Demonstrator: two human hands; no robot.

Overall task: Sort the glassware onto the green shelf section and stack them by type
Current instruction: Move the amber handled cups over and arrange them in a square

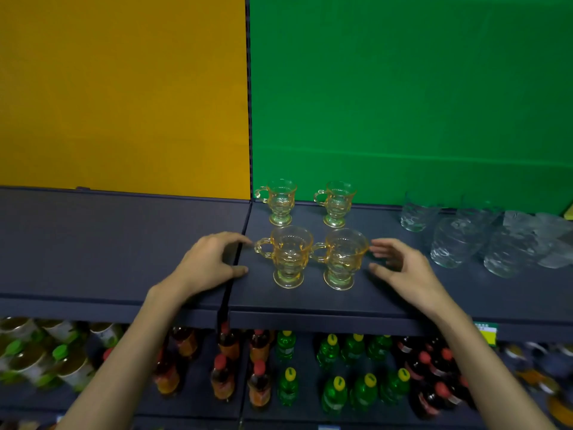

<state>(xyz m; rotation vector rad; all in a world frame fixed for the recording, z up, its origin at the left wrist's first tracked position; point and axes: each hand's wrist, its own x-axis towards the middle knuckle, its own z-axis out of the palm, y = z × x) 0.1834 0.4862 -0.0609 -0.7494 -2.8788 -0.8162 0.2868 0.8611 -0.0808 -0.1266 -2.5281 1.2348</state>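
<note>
Four amber cups (313,234) on dark shelf (372,299).

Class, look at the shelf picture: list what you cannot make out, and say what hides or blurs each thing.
Head view only:
- Clear glasses: they overlap and blur at the right; the count is unclear, and the edge cuts the last ones.
- Price label: print too small, partly behind the right hand's forearm.
- Bottles below: labels blurred.
- Left hand fingertip: touching the amber mug handle or not, unclear.
</note>
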